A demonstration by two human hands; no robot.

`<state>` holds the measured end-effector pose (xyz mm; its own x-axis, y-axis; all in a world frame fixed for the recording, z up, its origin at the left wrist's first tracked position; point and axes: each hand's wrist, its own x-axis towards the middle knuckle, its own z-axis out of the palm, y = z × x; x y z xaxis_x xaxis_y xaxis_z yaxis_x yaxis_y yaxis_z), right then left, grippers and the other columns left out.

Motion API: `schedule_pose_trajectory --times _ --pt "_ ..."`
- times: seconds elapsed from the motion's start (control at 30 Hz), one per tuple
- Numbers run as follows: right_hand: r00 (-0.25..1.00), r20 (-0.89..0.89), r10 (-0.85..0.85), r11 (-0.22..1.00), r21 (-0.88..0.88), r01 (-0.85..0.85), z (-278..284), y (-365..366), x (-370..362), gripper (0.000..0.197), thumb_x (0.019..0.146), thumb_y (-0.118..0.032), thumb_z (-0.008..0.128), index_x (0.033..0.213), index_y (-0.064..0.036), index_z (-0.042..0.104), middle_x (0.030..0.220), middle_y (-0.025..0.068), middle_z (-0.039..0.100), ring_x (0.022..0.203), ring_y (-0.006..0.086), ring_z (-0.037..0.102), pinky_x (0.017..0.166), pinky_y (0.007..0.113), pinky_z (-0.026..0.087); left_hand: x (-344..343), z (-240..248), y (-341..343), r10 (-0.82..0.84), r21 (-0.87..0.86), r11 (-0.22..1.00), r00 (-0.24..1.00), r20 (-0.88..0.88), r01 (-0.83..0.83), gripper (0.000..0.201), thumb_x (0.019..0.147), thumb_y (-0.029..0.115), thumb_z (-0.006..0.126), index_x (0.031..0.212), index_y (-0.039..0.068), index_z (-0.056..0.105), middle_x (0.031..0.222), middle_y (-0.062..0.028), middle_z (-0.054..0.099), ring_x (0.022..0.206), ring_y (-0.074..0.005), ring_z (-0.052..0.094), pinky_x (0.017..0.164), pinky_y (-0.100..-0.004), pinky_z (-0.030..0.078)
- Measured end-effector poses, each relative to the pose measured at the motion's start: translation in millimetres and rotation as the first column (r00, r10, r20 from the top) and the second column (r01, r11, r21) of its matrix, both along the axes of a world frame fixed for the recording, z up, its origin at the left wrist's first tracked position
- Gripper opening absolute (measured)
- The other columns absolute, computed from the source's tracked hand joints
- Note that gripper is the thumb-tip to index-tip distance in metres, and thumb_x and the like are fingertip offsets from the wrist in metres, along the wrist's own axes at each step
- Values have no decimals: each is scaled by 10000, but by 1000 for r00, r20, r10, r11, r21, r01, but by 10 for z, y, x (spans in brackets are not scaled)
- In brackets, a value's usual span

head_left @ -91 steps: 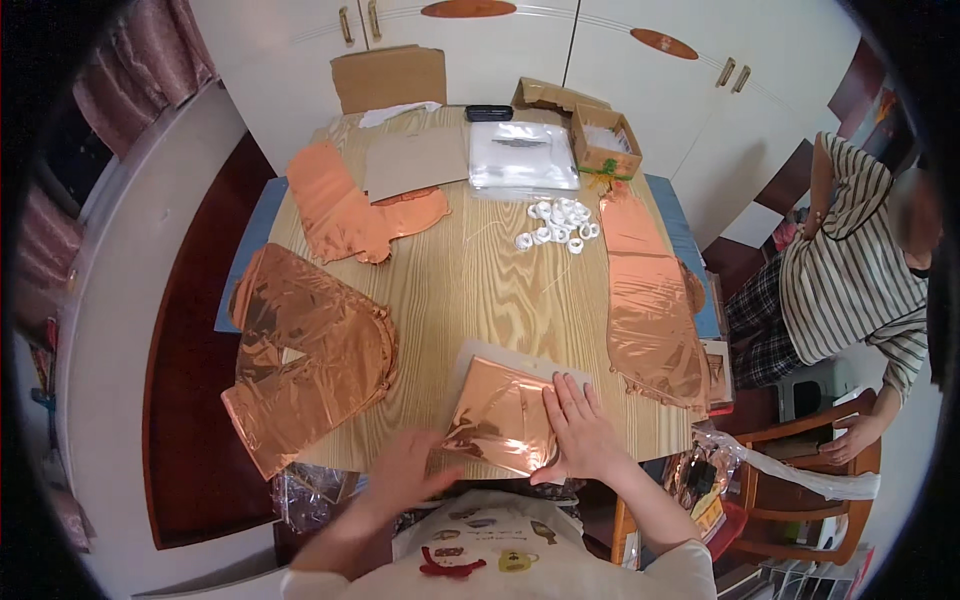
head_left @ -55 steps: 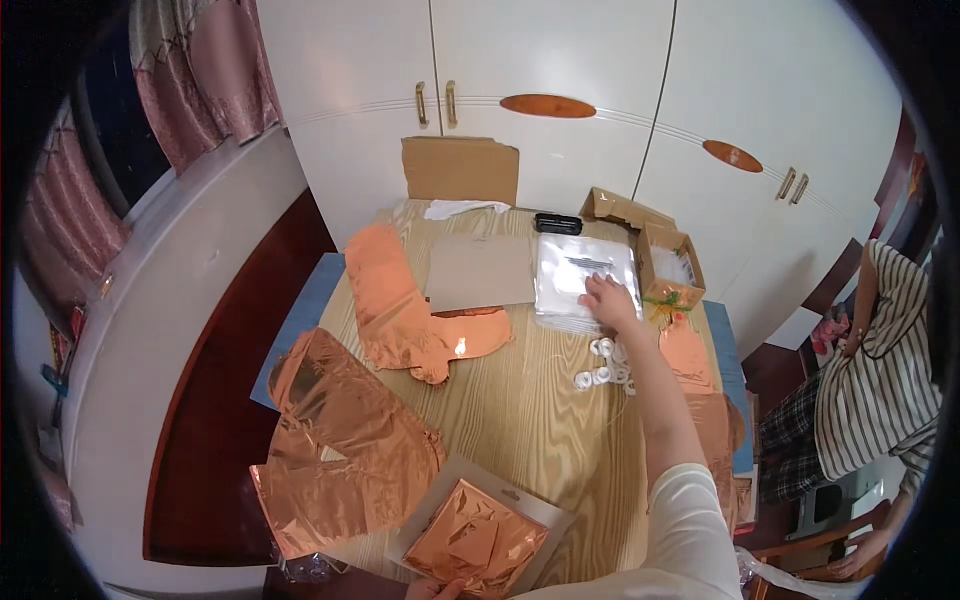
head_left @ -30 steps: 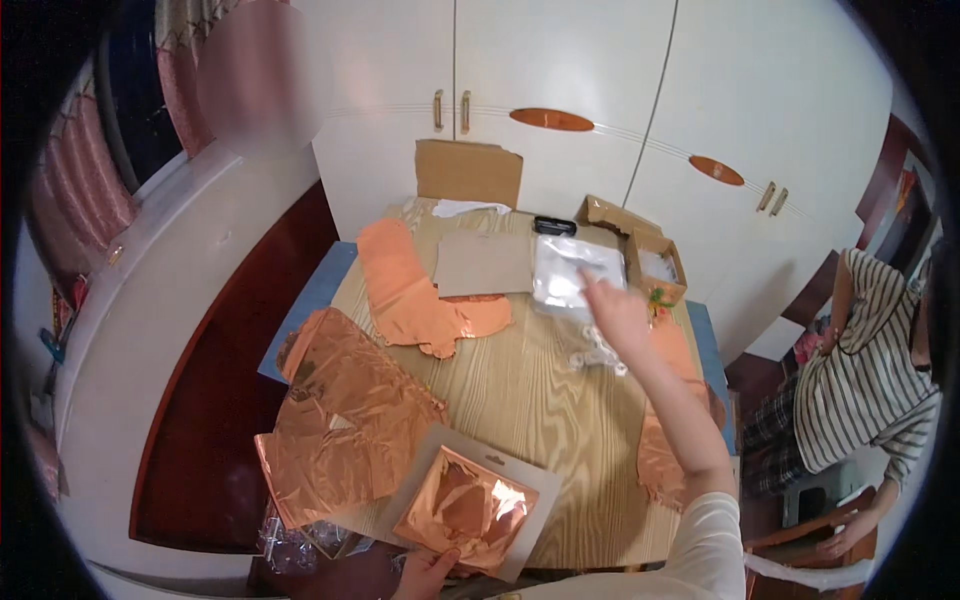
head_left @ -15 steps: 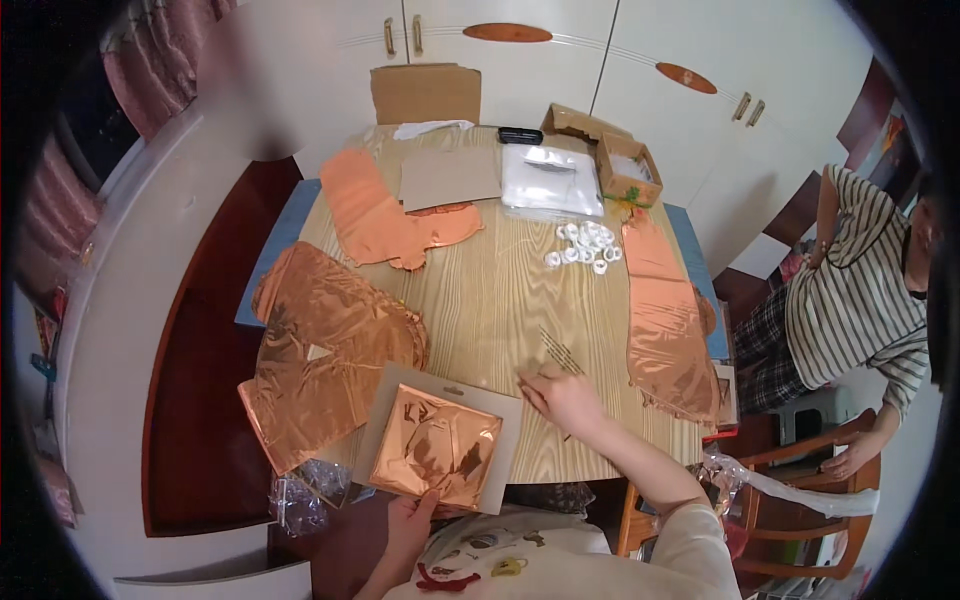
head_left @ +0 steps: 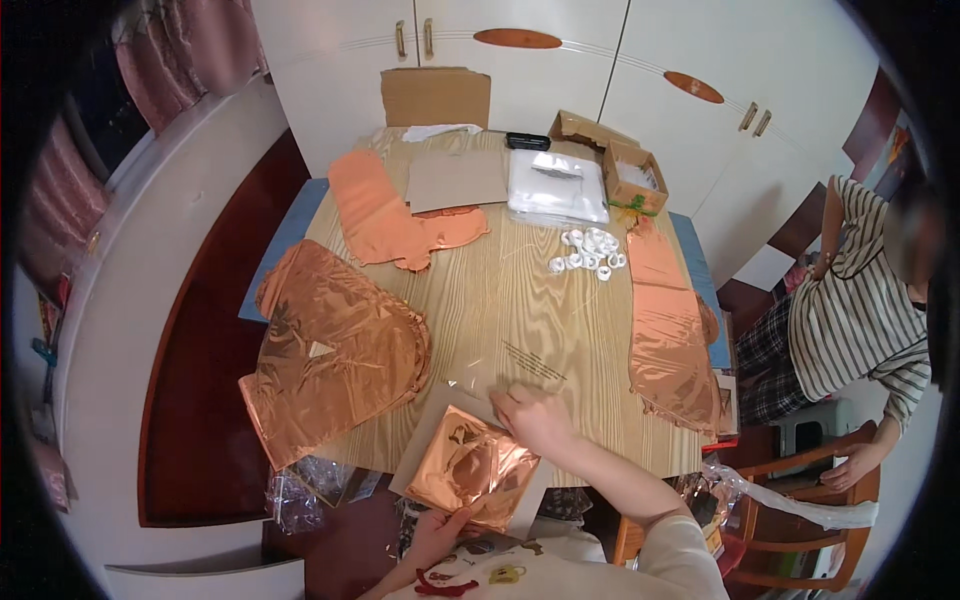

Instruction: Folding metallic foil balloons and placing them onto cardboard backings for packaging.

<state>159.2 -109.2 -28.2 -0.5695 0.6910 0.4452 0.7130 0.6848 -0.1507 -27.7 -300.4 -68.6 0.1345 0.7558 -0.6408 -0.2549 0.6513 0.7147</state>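
Observation:
My left hand (head_left: 441,532) grips the lower edge of a grey card (head_left: 422,437) with a folded copper-coloured foil balloon (head_left: 462,465) lying flat on it, over the table's near edge. My right hand (head_left: 540,420) is at the card's upper right corner, fingers bent and pinched together on the edge of a clear plastic bag (head_left: 535,362). The bag lies flat on the wood, visible mostly by its dark print and a few glints. Just left of the card is a large flat copper foil balloon (head_left: 340,350).
More foil balloons lie at the far left (head_left: 370,215) and right side (head_left: 665,330). White rings (head_left: 590,250), a stack of clear bags (head_left: 558,185), grey cards (head_left: 457,178) and a cardboard box (head_left: 635,178) sit toward the back. A person in a striped top (head_left: 850,270) stands at right.
My left hand has brought the card and folded balloon rightward, close to my right hand. My right hand has shifted slightly left, and the clear bag's print has turned and moved left.

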Motion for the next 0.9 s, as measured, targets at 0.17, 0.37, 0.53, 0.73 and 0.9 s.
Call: schedule_pose_trajectory --times 0.17,0.37,0.53,0.73,0.9 --pt "993 60 98 994 32 -100 82 -71 -8 205 748 -145 651 946 -96 673 774 27 555 701 172 626 557 293 517 -51 -121 -1 67 -26 998 987 149 -64 263 1000 163 572 1050 -85 641 955 -136 707 838 -179 702 730 -272 596" --pt "984 132 119 990 65 -129 170 -187 -19 251 716 -136 635 953 -57 664 823 24 548 756 162 607 552 262 512 1 -10 64 122 -111 989 975 188 -102 272 1004 174 566 1066 -83 630 957 -151 705 833 -194 706 740 -283 598" --pt "970 216 111 985 105 -136 167 -299 10 341 705 -144 636 1023 -26 667 889 25 545 775 166 583 556 249 507 43 -36 72 147 -97 987 966 215 -129 281 1015 187 543 1087 -74 622 970 -148 702 841 -203 706 738 -288 596" --pt "963 213 163 977 104 -188 135 -435 23 378 718 -183 646 1065 -35 661 912 19 558 794 167 578 582 256 501 133 -26 88 75 -26 997 985 155 -72 270 1027 189 516 1113 -50 608 986 -138 698 860 -203 703 728 -293 591" --pt "972 158 175 979 73 -188 158 -582 -25 355 741 -204 644 1069 -68 639 862 4 550 759 146 575 527 270 494 280 118 180 127 15 991 983 133 -130 313 1027 209 525 1055 -87 624 953 -159 703 858 -199 708 769 -276 591"
